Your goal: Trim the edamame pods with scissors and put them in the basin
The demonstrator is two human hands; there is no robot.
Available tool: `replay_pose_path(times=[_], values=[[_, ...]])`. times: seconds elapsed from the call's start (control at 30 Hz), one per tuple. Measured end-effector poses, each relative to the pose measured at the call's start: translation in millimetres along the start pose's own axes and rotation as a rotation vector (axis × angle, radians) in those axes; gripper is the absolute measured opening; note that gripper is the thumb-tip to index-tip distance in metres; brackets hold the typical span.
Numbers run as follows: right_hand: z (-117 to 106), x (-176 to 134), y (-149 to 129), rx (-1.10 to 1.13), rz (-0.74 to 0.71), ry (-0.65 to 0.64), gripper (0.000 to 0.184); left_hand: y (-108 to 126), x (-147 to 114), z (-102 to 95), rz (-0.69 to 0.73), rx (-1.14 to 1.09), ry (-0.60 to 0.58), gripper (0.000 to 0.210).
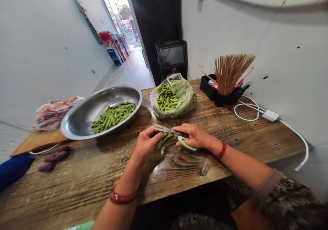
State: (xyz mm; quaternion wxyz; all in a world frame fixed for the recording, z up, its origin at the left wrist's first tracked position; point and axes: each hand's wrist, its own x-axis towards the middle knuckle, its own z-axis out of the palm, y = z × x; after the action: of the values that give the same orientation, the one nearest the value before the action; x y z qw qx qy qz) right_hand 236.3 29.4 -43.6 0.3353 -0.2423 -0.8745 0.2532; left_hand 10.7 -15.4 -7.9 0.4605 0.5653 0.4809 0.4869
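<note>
My right hand (192, 135) grips a pair of scissors (186, 144) with pale green handles, its blades pointing left. The blades reach over the fingertips of my left hand (147, 142), which is closed in a pinch on what looks like an edamame pod, mostly hidden by the fingers and blades. Under and between my hands, a few edamame pods (165, 140) lie on the wooden table (179, 168). Beyond my hands stands a clear plastic bag (188, 98) full of green pods. To its left, a wide metal basin (77, 120) holds a heap of cut-looking pods (112, 117).
At the back right, a black holder (208, 86) carries many wooden skewers (232, 73), beside a white cable (294, 129). On the left are several purple-red tubers (55, 157), a bagged pinkish item (55, 112) on a wooden board (38, 141), and blue cloth (15, 168).
</note>
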Motion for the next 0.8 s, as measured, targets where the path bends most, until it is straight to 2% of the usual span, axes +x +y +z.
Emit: replay_pose_path(times=[0.17, 0.3, 0.43, 0.63, 0.8], values=[[0.6, 0.7, 1.9, 0.047, 0.051, 0.039, 0.054, -4.8, 0.4, -2.5, -0.071, -0.119, 0.087, 0.014], [3.4, 2.3, -2.6, 0.015, 0.105, 0.071, 0.057, -2.1, -1.3, -6.4, -0.166, -0.398, 0.113, 0.019], [7.5, 2.1, -1.9, -0.011, 0.112, 0.029, 0.065, -0.3, -1.2, -8.9, -0.189, -0.606, 0.110, 0.024], [7.7, -0.9, -2.0, -0.032, 0.077, -0.018, 0.066, -1.7, -0.6, -6.1, -0.211, -0.729, 0.110, 0.028], [6.3, -1.1, -3.4, -0.062, 0.068, -0.013, 0.064, -3.0, -0.6, -0.5, -0.210, -0.738, 0.033, 0.026]])
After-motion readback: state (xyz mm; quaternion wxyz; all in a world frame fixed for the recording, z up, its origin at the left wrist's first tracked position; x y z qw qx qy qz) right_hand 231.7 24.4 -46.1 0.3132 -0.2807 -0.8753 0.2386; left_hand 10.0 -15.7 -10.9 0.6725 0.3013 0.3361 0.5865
